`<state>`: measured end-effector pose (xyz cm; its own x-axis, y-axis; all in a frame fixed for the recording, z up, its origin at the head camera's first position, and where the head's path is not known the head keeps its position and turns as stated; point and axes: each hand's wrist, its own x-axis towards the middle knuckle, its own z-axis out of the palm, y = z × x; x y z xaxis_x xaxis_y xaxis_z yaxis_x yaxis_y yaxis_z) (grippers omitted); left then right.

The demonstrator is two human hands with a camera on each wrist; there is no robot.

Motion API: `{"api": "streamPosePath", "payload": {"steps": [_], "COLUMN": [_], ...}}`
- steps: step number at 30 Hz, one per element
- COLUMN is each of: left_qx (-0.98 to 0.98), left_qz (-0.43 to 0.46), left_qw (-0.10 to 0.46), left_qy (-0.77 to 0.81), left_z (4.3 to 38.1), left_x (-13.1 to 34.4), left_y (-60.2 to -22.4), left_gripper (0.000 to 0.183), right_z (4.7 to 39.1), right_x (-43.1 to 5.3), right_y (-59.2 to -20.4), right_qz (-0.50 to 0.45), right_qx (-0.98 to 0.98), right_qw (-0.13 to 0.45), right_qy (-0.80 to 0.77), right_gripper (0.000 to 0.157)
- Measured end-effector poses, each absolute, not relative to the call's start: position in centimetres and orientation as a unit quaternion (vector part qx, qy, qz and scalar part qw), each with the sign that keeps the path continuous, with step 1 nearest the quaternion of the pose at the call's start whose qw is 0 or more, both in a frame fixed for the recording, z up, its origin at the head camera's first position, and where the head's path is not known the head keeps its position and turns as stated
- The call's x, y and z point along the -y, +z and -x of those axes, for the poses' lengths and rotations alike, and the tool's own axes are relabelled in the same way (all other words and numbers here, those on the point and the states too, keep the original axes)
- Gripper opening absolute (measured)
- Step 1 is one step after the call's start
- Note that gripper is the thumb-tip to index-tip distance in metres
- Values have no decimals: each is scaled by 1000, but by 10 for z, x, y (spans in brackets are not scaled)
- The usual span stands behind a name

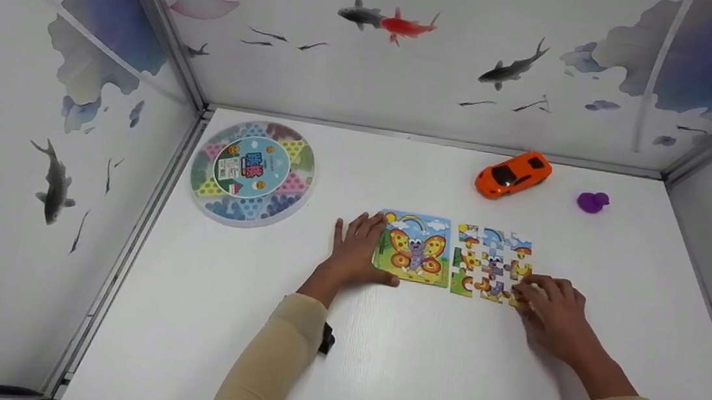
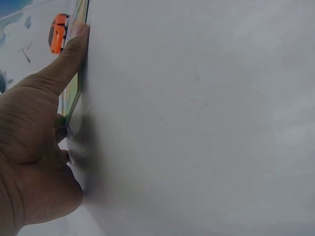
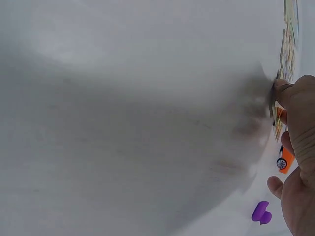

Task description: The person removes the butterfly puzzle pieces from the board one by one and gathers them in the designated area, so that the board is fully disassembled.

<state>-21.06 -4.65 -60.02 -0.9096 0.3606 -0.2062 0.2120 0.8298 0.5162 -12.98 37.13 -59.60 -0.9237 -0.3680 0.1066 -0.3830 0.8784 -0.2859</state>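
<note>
A butterfly picture card (image 1: pixel 415 248) lies flat on the white table. My left hand (image 1: pixel 357 252) spans its left side, fingers spread along the left edge. Its straight thumb (image 2: pixel 69 56) lies along the card's near edge. To the card's right, several jigsaw pieces (image 1: pixel 493 264) lie in rows with narrow gaps, showing parts of a similar butterfly picture. At their near right corner my right hand (image 1: pixel 557 314) pinches a puzzle piece (image 1: pixel 518 300), mostly covered by the fingers. In the right wrist view, the right thumb (image 3: pixel 283 88) is against the piece's edge.
A round board-game case (image 1: pixel 252 174) lies at the back left. Toward the back right are an orange toy car (image 1: pixel 514 175) and a small purple toy duck (image 1: pixel 592 202). Panels (image 1: pixel 405 94) printed with fish enclose the table's back and sides.
</note>
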Motion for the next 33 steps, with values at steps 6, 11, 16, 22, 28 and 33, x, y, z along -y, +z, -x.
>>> {"api": "streamPosePath", "payload": {"steps": [6, 11, 16, 22, 28, 33], "left_qx": [-948, -948, -946, -943, -948, -948], "left_qz": [-148, -148, -151, -149, -153, -150], "left_qw": [150, 152, 152, 161, 156, 152], "left_qy": [239, 236, 244, 252, 232, 235], "left_z": [212, 212, 212, 215, 211, 210], "left_x": [46, 46, 45, 44, 46, 46], "left_y": [-603, -603, -604, -608, -601, -600], "left_gripper": [127, 128, 128, 130, 128, 131], "right_z": [128, 129, 128, 128, 129, 131], "right_x": [-373, -374, -376, -378, -378, -374], "right_y": [-596, -598, -599, -595, -593, -590], "right_qz": [-200, -206, -209, -194, -169, -137], "right_qx": [965, 964, 964, 967, 970, 980], "right_qw": [33, 36, 32, 19, 48, 58], "right_qy": [168, 164, 161, 163, 167, 133], "right_gripper": [37, 39, 40, 47, 51, 59]}}
